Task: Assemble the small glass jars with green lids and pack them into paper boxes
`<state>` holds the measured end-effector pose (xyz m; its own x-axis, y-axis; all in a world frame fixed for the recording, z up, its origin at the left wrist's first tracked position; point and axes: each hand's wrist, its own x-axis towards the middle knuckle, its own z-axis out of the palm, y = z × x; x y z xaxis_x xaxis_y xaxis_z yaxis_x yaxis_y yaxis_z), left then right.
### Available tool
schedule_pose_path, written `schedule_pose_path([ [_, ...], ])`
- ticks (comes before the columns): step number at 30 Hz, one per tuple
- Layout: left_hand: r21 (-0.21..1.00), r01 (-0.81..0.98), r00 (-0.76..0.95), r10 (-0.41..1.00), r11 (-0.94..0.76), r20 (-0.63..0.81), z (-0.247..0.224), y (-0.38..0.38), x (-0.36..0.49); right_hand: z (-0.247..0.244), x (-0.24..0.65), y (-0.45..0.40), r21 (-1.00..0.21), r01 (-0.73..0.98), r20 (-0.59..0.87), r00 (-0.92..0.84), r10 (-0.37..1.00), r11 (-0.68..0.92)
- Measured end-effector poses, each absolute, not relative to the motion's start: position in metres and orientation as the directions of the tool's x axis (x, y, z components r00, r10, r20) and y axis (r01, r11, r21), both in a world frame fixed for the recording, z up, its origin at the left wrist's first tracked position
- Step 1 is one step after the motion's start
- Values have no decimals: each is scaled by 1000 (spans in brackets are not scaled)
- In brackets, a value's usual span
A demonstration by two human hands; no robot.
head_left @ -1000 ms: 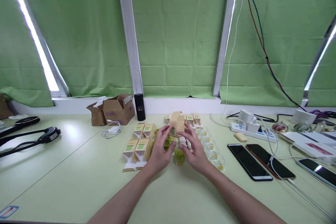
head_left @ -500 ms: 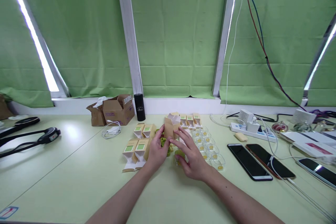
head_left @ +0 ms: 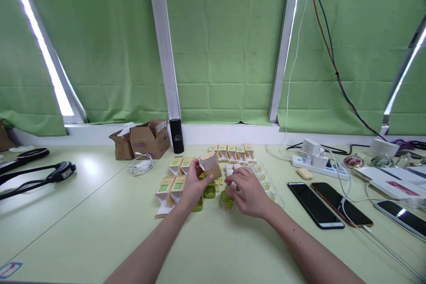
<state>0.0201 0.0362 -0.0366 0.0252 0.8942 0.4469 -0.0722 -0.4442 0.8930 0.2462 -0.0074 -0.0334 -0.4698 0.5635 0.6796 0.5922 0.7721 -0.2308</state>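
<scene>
My left hand grips a small cardboard box with its top flap raised, fingers and thumb on its sides. My right hand is bent over the table with thumb and fingers apart, holding nothing I can see. Beside its thumb stands a small clear container with a green top; whether they touch I cannot tell. White pieces lie just beyond its fingertips. Green square cups sit between the hands. Clear plastic cups with yellow centres stand in rows, partly behind my right hand.
Folded boxes with green labels stand at the left and at the back. Farther out are a black tumbler, a carton and a white cable. Phones and a power strip lie to the right.
My left hand has moved slightly left with the box, which is now tilted and lower. My right hand has left the box and moved right, beside the green-topped container.
</scene>
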Motion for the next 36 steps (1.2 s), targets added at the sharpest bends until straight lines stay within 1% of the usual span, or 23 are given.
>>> schedule_pose_path([
  [2, 907, -30, 60, 905, -421, 422, -32, 36, 17, -32, 248, -8, -207, 655, 593, -506, 625, 727],
  [5, 893, 76, 92, 895, -443, 436, -22, 35, 14, -34, 245, -9, -170, 699, 522, -534, 665, 695],
  [10, 803, 329, 115, 865, -498, 489, -8, 30, 12, -37, 241, -8, -137, 723, 476, -551, 685, 677],
  [15, 698, 454, 211, 828, -554, 520, -6, 25, 7, -34, 242, -8, -136, 727, 459, -557, 693, 674],
  [19, 690, 476, 196, 831, -545, 520, -17, 24, -1, -28, 248, -6, -175, 736, 493, -509, 705, 654],
  [22, 710, 461, 168, 838, -532, 519, -27, 24, -4, -22, 258, -1, -226, 762, 568, -403, 717, 607],
  [25, 709, 443, 199, 832, -548, 519, -34, 24, -6, -18, 269, 6, -271, 777, 662, -278, 696, 568],
  [27, 685, 475, 227, 829, -553, 512, -38, 23, -5, -18, 274, 10, -307, 773, 717, -196, 669, 556],
  [30, 617, 565, 277, 831, -547, 483, -43, 17, -2, -18, 277, 11, -370, 728, 782, -91, 617, 577],
  [33, 543, 602, 363, 807, -585, 466, -45, 11, 3, -17, 275, 10, -421, 670, 805, -34, 592, 611],
  [36, 498, 599, 428, 777, -627, 463, -46, 6, 6, -18, 272, 8, -462, 633, 801, -3, 598, 621],
])
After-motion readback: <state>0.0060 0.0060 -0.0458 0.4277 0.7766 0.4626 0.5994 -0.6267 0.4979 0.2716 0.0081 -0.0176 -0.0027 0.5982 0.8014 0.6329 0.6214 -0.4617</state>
